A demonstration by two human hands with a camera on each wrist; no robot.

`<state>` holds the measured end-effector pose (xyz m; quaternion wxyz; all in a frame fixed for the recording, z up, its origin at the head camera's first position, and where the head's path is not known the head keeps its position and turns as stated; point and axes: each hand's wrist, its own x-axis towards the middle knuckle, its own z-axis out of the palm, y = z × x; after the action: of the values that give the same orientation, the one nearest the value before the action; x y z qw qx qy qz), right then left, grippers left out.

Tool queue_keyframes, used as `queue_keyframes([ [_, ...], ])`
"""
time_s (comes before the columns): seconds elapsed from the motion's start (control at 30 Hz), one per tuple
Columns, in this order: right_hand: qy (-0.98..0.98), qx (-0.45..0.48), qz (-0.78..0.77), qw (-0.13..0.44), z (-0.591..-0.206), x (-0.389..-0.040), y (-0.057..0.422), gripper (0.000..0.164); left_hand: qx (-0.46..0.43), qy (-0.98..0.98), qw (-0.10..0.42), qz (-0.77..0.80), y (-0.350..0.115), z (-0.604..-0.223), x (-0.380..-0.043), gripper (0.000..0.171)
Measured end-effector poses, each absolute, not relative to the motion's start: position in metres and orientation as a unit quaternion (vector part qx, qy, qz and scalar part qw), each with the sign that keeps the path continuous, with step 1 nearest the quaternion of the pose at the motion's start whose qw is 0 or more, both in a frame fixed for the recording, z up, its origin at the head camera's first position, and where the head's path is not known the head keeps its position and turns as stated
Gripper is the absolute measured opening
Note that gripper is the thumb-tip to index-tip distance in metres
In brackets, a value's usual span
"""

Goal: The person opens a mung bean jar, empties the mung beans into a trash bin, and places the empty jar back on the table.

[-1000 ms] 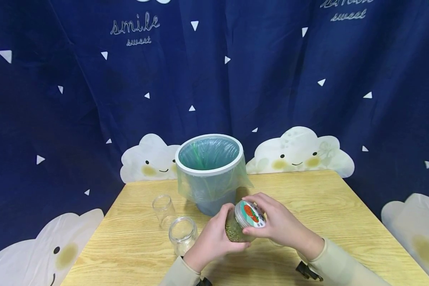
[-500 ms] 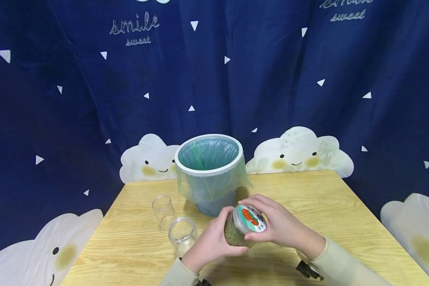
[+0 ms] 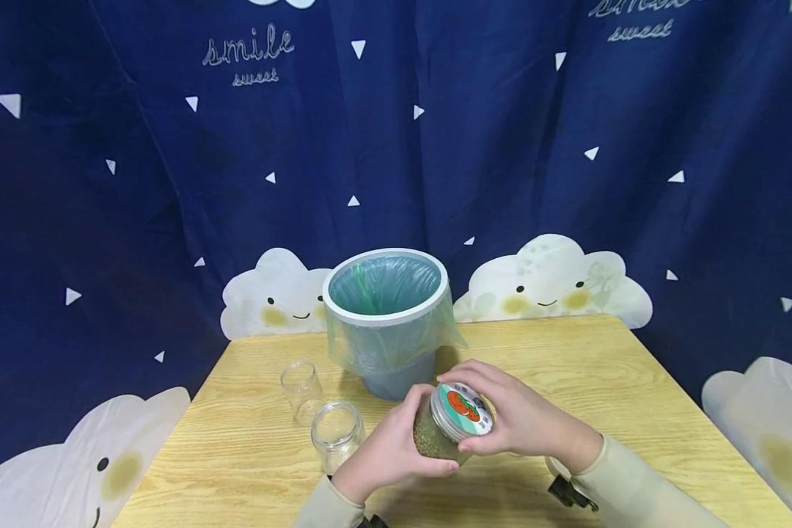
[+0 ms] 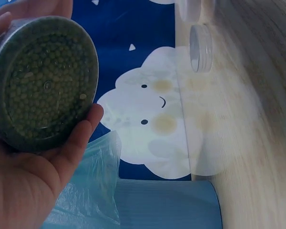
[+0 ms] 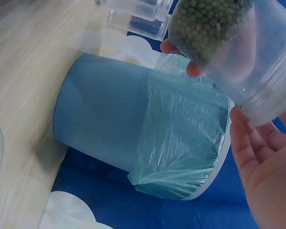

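A clear jar (image 4: 47, 86) partly filled with green beans, likely mung beans, is held tilted above the table in front of the bin. My left hand (image 3: 396, 447) grips its body, thumb on the near side. My right hand (image 3: 511, 414) grips the rim of the jar's lid (image 3: 465, 411), which bears a picture of a red fruit or vegetable on green and white. In the right wrist view the beans (image 5: 209, 24) lie toward the bottom end, and the lid end is between the right hand's fingers. The lid appears to be on the jar.
A blue-grey bin (image 3: 399, 378) with a white rim and a green plastic liner stands behind the hands. Two open clear jars stand at left: a tall one (image 3: 301, 392) and a wider one (image 3: 338, 436). A clear round piece (image 4: 201, 47) lies on the table.
The jar and both hands have sunk slightly. The lid's printed face has tilted and turned a little, so more of it shows. The bin and the open jars have stayed put.
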<state>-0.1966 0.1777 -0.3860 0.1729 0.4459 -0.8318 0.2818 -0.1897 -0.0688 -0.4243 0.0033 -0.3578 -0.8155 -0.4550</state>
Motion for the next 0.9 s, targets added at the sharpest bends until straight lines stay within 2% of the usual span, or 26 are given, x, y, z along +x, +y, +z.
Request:
queue_keyframes([
  [0.27,-0.865,0.403,0.251,0.162,-0.383,-0.193,0.181,0.096,-0.302,-0.846,0.029,-0.439,-0.065,-0.426,-0.188,0.088],
  [0.6,-0.91,0.272,0.282,0.134,-0.384,-0.19,0.173,0.076,-0.265,-0.869,0.092,-0.408,-0.062,-0.431,-0.189,0.092],
  [0.9,-0.904,0.262,0.307,0.14,-0.391,-0.192,0.166,0.076,-0.269,-0.872,0.111,-0.394,-0.062,-0.433,-0.191,0.095],
])
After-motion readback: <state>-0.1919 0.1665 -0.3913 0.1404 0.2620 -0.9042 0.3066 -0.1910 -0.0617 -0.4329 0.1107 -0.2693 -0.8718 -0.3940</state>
